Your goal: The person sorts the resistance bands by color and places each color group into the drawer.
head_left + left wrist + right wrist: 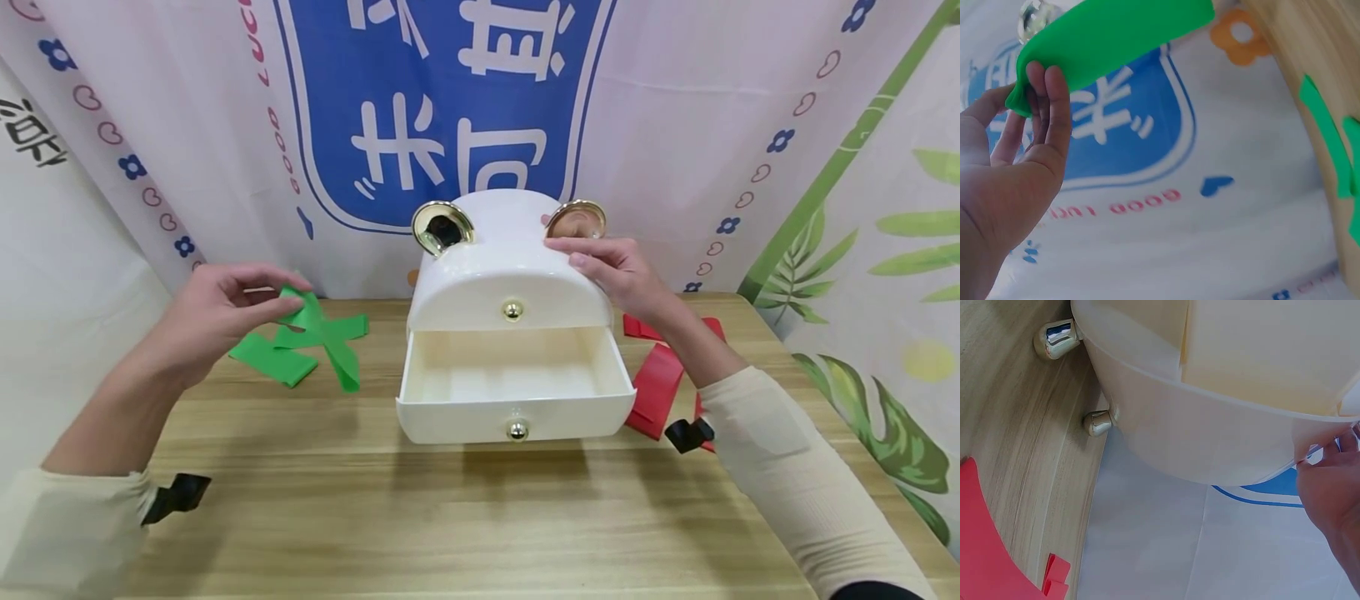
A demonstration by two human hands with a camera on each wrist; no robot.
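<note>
My left hand (pixel 225 312) pinches one end of a green strip (pixel 1116 40) between thumb and fingers; its other end hangs down in the head view. Below it on the table lie more green strips (pixel 273 360). At the table's middle stands a white storage box (pixel 502 250) with a rounded top and two round gold ears (pixel 576 218). Its lower drawer (pixel 450 423) is pulled out, with nothing seen inside. The upper drawer (pixel 457 310) is closed. My right hand (pixel 618 267) rests on the box's top right beside the ear, fingers fairly straight.
Red strips (pixel 658 387) lie on the wooden table (pixel 337 517) right of the box, partly behind my right forearm. Gold feet (pixel 1057 339) show under the box in the right wrist view. A printed curtain (pixel 660 108) hangs behind the table.
</note>
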